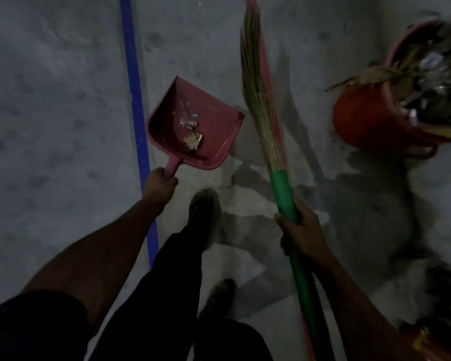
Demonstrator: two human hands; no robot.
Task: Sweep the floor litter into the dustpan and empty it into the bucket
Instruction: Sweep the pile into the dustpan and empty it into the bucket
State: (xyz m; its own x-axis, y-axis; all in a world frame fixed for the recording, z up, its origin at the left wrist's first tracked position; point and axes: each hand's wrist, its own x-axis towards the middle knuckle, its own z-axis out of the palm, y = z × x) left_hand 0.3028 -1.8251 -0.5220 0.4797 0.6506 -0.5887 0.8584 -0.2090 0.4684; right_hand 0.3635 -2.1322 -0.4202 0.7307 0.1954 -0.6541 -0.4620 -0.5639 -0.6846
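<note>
I see a grey concrete floor point(50, 126) filling most of my view, with a blue painted line point(134, 100) running across it just left of the dustpan, and a red line point(267, 74) showing behind the broom bristles. At the right sits a red round plastic bucket point(362, 126), heaped with dry leaves and scraps; its far rim is blurred and partly cut by the frame edge, so I cannot make out the contents in detail. Between the bucket and the dustpan stands the broom, a long bundle of straw bristles point(255, 87) bound into a green plastic handle point(284, 194); the bristle tips run out past the top edge. Two dark shoes point(202, 212) and dark trouser legs occupy the lower middle, the front shoe just below the dustpan. Something red and yellow at the bottom right corner is too cut off to identify.

The pink plastic dustpan point(193, 121) is off to the left of the bucket, well apart from it, with a small clump of paper litter point(192, 138) lying in its pan. My left hand point(158, 186) has its fingers wrapped round the dustpan's short handle, hiding most of it. My right hand point(301, 230) has fingers curled tight round the green handle, below the bristle binding.
</note>
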